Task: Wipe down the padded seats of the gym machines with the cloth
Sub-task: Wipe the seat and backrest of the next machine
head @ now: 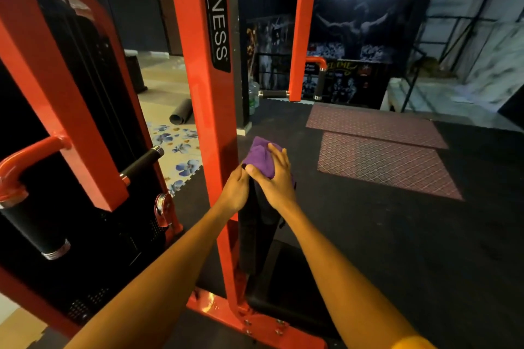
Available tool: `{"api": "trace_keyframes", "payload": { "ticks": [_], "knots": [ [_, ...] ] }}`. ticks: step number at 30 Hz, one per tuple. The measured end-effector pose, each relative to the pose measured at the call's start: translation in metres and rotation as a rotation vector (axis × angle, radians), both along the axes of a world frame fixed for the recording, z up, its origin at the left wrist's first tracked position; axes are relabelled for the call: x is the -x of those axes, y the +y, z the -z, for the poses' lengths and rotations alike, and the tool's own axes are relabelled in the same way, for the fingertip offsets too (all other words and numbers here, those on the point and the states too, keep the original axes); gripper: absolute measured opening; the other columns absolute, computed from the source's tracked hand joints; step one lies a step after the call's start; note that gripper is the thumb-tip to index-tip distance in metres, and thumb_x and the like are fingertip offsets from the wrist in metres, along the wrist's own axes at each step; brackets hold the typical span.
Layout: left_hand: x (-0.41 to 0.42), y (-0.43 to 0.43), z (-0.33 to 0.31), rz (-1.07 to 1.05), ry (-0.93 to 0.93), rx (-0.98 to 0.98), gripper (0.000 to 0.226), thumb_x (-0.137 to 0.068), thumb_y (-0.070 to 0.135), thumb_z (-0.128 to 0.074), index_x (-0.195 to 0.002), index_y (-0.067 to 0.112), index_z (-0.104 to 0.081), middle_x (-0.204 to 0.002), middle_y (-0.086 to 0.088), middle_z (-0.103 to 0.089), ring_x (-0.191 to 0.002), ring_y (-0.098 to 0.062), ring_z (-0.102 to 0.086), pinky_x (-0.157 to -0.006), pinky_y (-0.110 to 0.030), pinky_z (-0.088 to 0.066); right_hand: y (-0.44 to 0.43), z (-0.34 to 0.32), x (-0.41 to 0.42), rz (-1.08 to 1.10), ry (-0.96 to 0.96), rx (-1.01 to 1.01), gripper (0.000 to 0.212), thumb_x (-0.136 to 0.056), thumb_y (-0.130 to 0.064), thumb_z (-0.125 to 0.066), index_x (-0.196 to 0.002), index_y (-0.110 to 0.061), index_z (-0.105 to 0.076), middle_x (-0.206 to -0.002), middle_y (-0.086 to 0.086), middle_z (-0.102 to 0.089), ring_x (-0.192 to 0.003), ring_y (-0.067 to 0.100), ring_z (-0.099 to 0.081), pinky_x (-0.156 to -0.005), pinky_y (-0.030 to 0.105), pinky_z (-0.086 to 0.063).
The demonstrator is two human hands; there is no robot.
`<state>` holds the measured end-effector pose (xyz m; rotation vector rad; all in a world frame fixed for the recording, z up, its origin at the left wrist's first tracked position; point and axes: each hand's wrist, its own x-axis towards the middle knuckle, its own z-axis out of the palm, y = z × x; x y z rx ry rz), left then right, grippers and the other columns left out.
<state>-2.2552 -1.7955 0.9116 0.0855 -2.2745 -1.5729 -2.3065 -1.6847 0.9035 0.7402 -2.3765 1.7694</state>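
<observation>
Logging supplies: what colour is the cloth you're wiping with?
Purple; the cloth, in the right hand, shows best in the head view.

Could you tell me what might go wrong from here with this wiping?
The left hand sits tight beside the red upright, so knuckles may scrape it. The purple cloth is bunched under the right hand, so it may wipe only a narrow strip of the back pad.
</observation>
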Motion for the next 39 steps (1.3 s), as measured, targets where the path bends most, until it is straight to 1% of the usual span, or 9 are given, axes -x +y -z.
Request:
{"api": "trace_keyframes", "payload": {
  "ticks": [5, 8, 16, 18, 21, 24, 31, 35, 39],
  "knots": [
    [0.002, 0.002, -0.004, -0.012, 0.012, 0.028, 0.043, -0.112, 0.016, -0.028, -0.153, 0.007, -0.037, -0.150, 0.002, -0.041, -0.140, -0.006, -0.034, -0.099, 0.005, -0.022, -0.008, -0.024, 0.061, 0.033, -0.197, 0.060, 0.065, -0.090, -0.030, -0.076, -0.147, -0.011, -0.051, -0.149, 0.011, -0.052, -0.142, 0.028, -0.044, -0.118, 0.041, -0.035],
    [0.001, 0.001, -0.005, -0.030, -0.008, 0.041, 0.044, -0.112, 0.017, -0.028, -0.155, 0.006, -0.033, -0.156, -0.005, -0.038, -0.139, -0.004, -0.030, -0.096, 0.009, -0.018, -0.012, -0.035, 0.074, 0.062, -0.329, 0.034, 0.057, -0.090, -0.032, -0.075, -0.140, -0.011, -0.057, -0.136, 0.011, -0.062, -0.127, 0.029, -0.058, -0.108, 0.041, -0.046],
    [-0.004, 0.003, -0.010, 0.006, 0.013, 0.110, 0.037, -0.109, 0.004, -0.032, -0.143, 0.008, -0.046, -0.136, -0.001, -0.053, -0.127, -0.009, -0.049, -0.100, -0.001, -0.032, -0.001, 0.010, -0.016, 0.061, 0.039, 0.043, 0.072, -0.098, -0.046, -0.062, -0.159, -0.022, -0.033, -0.168, -0.001, -0.023, -0.156, 0.014, -0.011, -0.124, 0.031, -0.015],
    [0.001, -0.002, -0.020, 0.007, -0.012, 0.268, 0.037, -0.107, 0.002, -0.035, -0.142, 0.006, -0.047, -0.132, -0.001, -0.053, -0.123, -0.007, -0.049, -0.098, 0.002, -0.028, -0.006, 0.009, 0.001, 0.042, -0.059, 0.121, 0.079, -0.091, -0.051, -0.060, -0.159, -0.022, -0.033, -0.167, 0.000, -0.024, -0.155, 0.015, -0.014, -0.123, 0.032, -0.017],
    [0.022, -0.012, -0.034, 0.076, -0.135, 0.512, 0.045, -0.107, 0.007, -0.035, -0.152, 0.000, -0.036, -0.157, -0.014, -0.040, -0.146, -0.021, -0.036, -0.116, -0.010, -0.017, -0.012, -0.004, 0.048, 0.075, -0.365, 0.353, 0.085, -0.079, -0.055, -0.071, -0.152, -0.019, -0.045, -0.153, 0.008, -0.049, -0.138, 0.024, -0.049, -0.116, 0.041, -0.040],
    [0.037, -0.010, -0.044, 0.072, -0.275, 0.596, 0.051, -0.109, 0.015, -0.031, -0.159, 0.005, -0.023, -0.166, -0.012, -0.022, -0.154, -0.023, -0.021, -0.120, -0.020, -0.009, -0.007, -0.018, 0.068, 0.056, -0.605, 0.445, 0.057, -0.090, -0.046, -0.072, -0.136, -0.016, -0.058, -0.133, 0.012, -0.065, -0.113, 0.025, -0.065, -0.100, 0.040, -0.054],
    [0.050, -0.005, -0.044, 0.036, -0.299, 0.569, 0.053, -0.105, 0.008, -0.034, -0.157, 0.006, -0.028, -0.165, -0.011, -0.024, -0.153, -0.021, -0.021, -0.121, -0.020, -0.010, -0.007, 0.018, 0.044, 0.050, -0.204, 0.245, 0.079, -0.094, -0.069, -0.046, -0.159, -0.025, -0.031, -0.163, 0.001, -0.034, -0.150, 0.020, -0.031, -0.123, 0.042, -0.027],
    [0.053, -0.008, -0.043, 0.074, -0.319, 0.612, 0.054, -0.107, 0.011, -0.034, -0.159, 0.008, -0.023, -0.167, -0.006, -0.019, -0.154, -0.017, -0.017, -0.117, -0.013, -0.006, -0.007, 0.005, 0.087, 0.041, -0.264, 0.266, 0.074, -0.079, -0.074, -0.060, -0.134, -0.024, -0.061, -0.138, 0.000, -0.061, -0.129, 0.020, -0.056, -0.113, 0.044, -0.044],
    [0.056, -0.011, -0.037, 0.068, -0.304, 0.584, 0.053, -0.108, 0.012, -0.035, -0.159, 0.013, -0.025, -0.167, -0.002, -0.020, -0.153, -0.012, -0.015, -0.115, -0.012, -0.005, -0.004, -0.004, 0.105, -0.081, -0.187, 0.156, 0.054, -0.088, -0.066, -0.060, -0.125, -0.028, -0.066, -0.120, -0.006, -0.067, -0.116, 0.017, -0.062, -0.103, 0.040, -0.050]
  ]
}}
